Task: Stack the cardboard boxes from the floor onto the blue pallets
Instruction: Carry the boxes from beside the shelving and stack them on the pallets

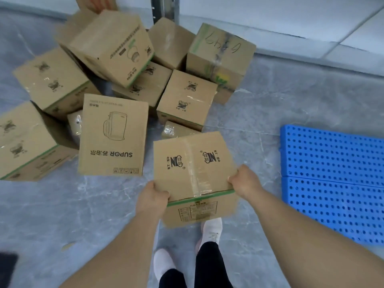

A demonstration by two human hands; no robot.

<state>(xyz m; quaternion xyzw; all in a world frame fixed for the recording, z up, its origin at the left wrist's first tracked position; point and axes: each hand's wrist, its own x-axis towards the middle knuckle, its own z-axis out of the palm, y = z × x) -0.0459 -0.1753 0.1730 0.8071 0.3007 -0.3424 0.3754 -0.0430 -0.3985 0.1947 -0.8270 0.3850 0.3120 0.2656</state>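
I hold a taped cardboard box (193,169) with a green edge stripe above the floor, in front of my feet. My left hand (152,199) grips its near left corner, thumb on top. My right hand (245,181) grips its right edge. Several more cardboard boxes lie in a loose pile (116,65) on the grey floor ahead and to the left, among them a SUPOR box (113,136). The blue perforated pallets (334,179) lie flat on the floor to the right, with nothing on the part I see.
A white wall base and a metal rack post (164,9) stand behind the pile. A tall box with handwriting (220,59) stands at the pile's right end. My white shoes (211,231) are under the held box. A dark object (7,265) sits at the lower left.
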